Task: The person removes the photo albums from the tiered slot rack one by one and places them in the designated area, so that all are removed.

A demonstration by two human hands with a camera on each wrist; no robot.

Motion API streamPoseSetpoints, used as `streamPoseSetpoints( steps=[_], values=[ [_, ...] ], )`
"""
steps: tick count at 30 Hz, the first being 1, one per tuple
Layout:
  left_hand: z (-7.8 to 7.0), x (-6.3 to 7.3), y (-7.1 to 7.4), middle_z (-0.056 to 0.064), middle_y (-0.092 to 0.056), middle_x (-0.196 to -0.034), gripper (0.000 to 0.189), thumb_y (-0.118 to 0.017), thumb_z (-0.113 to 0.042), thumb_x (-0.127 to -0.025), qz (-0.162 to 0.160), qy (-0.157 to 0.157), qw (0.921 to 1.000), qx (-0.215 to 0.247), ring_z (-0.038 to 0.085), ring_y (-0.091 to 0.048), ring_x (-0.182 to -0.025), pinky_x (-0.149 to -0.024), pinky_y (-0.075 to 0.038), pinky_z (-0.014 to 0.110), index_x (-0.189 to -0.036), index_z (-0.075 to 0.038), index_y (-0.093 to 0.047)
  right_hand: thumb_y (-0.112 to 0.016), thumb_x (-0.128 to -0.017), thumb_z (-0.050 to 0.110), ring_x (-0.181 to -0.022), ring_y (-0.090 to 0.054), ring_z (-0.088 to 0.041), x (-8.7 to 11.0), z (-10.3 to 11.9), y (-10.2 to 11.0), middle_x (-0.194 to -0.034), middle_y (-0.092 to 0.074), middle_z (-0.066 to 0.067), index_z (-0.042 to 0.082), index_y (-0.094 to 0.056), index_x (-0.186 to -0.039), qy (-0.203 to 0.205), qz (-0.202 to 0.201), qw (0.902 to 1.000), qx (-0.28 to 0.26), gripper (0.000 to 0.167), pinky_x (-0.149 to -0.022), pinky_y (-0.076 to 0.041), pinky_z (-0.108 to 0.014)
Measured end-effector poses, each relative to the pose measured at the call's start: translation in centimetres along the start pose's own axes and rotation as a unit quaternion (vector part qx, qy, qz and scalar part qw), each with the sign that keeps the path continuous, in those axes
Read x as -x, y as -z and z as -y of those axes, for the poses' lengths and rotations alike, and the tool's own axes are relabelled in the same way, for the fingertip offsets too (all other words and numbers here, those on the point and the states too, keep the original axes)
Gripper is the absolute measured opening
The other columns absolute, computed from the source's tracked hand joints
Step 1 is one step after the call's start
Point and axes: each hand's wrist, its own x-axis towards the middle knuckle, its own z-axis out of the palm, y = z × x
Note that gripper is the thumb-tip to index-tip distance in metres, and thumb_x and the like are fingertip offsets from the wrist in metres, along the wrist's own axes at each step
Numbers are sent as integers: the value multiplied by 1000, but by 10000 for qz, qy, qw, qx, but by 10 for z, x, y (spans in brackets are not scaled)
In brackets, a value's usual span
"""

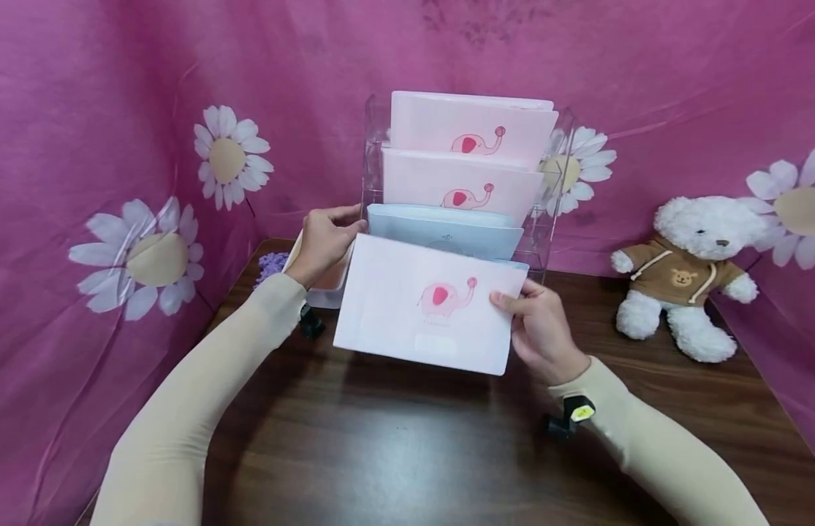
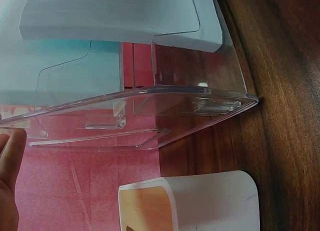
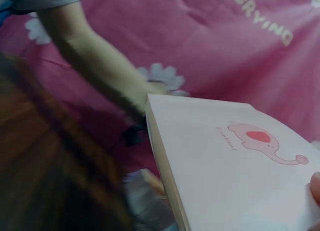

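Observation:
A clear tiered rack (image 1: 545, 237) stands on the table, its tiers holding two pink elephant notebooks (image 1: 417, 175) above a light blue notebook (image 1: 407, 228). My left hand (image 1: 324, 245) grips the rack's left edge between thumb and fingers; part of that hand (image 2: 10, 176) shows in the left wrist view. In front of the lowest tier, my right hand (image 1: 545, 336) pinches a pale pink notebook (image 1: 387, 314) by its right side, thumb on the cover. It is tilted, and its thick page edge shows in the right wrist view. It hides the rack's lower front.
Left of the rack, behind my left wrist, is a white holder (image 2: 215, 201) with a tan face. Purple flowers (image 1: 272, 264) lie beside it. A white teddy bear (image 1: 690, 274) in a brown hoodie sits at the right. A pink daisy-print cloth (image 1: 302, 88) hangs behind.

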Motion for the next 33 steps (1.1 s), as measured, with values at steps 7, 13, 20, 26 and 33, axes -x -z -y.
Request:
streamPoseSetpoints(
  steps=[7,13,20,26,33],
  values=[
    [-2,2,2,8,-71,-131,40,-74,-20,-93,111,124,9999,27,19,-73,-104,-91,-61,35,-132,-15,-68,-61,-98,3,-101,-70,-13,8,-38,4,-111,-72,4,-1,-52,-142,-681,127,9935,900,46,-87,-61,-35],
    [-3,2,1,7,-71,-131,40,-74,-20,-93,89,151,9998,27,16,-73,-102,-90,-61,31,-133,-15,-68,-66,-94,3,-97,-73,-16,11,-62,5,-109,-76,0,-1,-55,-142,-1070,164,9879,1107,49,-85,-62,-39],
    [-1,3,1,7,-72,-130,41,-74,-21,-93,86,348,9993,89,13,-72,-102,-87,-61,27,-133,-15,-68,-68,-92,1,-93,-73,-17,13,-85,5,-114,-76,-9,-3,-59,-137,-1266,15,9819,1407,46,-82,-63,-38],
    [-1,4,0,8,-71,-131,40,-74,-20,-93,94,382,9990,225,16,-71,-111,-92,-60,29,-132,-15,-68,-68,-93,4,-91,-71,-16,11,-100,7,-119,-74,-13,3,-64,-133,-1327,-502,9726,1840,40,-78,-62,-31],
    [-2,2,-1,6,-71,-131,40,-74,-21,-93,19,359,9992,186,15,-71,-112,-93,-59,29,-132,-17,-69,-67,-95,8,-91,-70,-15,4,-111,5,-125,-70,-17,4,-59,-138,-1502,-714,9620,2165,44,-75,-60,-29]
  ],
)
